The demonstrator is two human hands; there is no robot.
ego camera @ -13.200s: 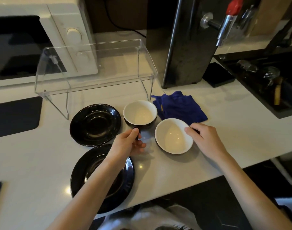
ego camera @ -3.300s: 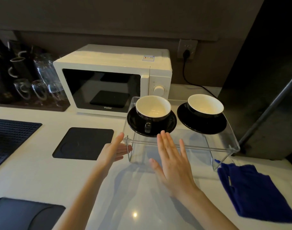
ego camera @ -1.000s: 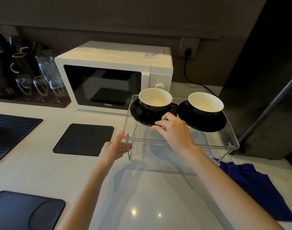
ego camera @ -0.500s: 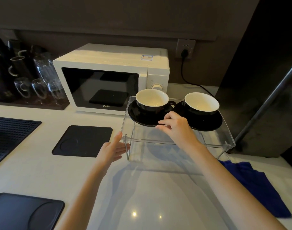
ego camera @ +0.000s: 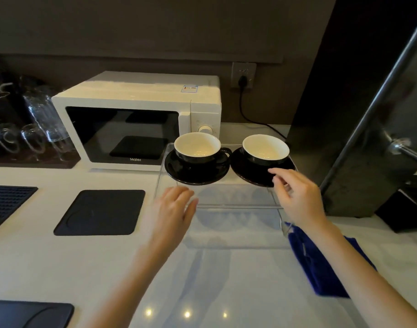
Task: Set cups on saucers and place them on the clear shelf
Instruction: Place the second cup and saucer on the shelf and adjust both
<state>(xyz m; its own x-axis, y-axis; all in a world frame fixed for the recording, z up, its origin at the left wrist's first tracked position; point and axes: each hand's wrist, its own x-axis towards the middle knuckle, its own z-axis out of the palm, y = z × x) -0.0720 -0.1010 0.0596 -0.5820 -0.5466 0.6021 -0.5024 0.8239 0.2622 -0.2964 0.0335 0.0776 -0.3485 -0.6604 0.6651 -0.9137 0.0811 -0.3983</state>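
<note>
Two black cups with white insides stand on black saucers on top of the clear shelf (ego camera: 226, 197). The left cup (ego camera: 198, 147) sits on the left saucer (ego camera: 193, 174), its handle turned to the right. The right cup (ego camera: 265, 149) sits on the right saucer (ego camera: 250, 171). My right hand (ego camera: 295, 195) hovers at the front rim of the right saucer with fingers curled and apart, holding nothing. My left hand (ego camera: 173, 209) is open at the shelf's front left corner; whether it touches the shelf is unclear.
A white microwave (ego camera: 136, 119) stands just behind the shelf. A blue cloth (ego camera: 321, 261) lies on the counter at the right, a black mat (ego camera: 101, 211) at the left. Glasses (ego camera: 37, 129) stand far left. A dark machine with a metal tap (ego camera: 392, 143) rises at the right.
My right hand has let go of the left saucer and moved right to the front of the right saucer. My left hand has shifted slightly right along the shelf's front.
</note>
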